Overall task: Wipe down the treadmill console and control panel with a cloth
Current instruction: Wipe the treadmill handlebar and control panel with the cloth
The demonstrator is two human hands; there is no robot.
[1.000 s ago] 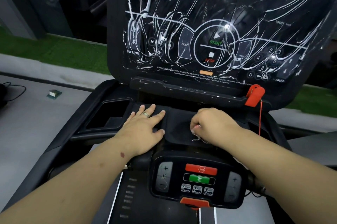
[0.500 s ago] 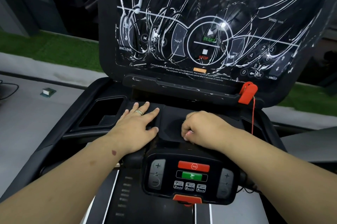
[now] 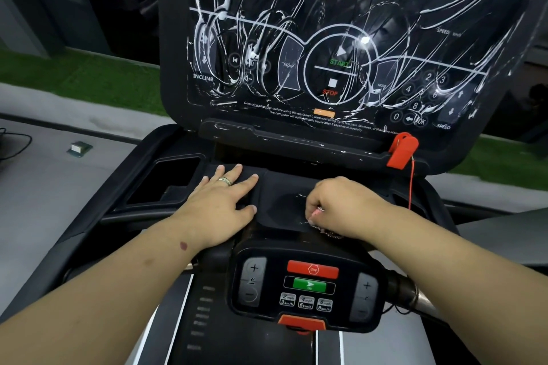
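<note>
My right hand (image 3: 341, 204), curled on a barely visible cloth (image 3: 326, 231), has slid back across the console tray (image 3: 278, 201) while my left hand (image 3: 221, 204) stays flat; the smeared display (image 3: 341, 38) remains unwiped.

Console screen (image 3: 341, 47): glossy black plastic, streaked with white foamy smears. Tray (image 3: 284, 201) below it: matt black plastic. Control panel (image 3: 308, 287): smooth, semi-gloss plastic, glossy buttons. Safety clip (image 3: 401, 150): glossy red plastic. Ring (image 3: 225, 181) on left hand (image 3: 219, 207): shiny metal.
</note>
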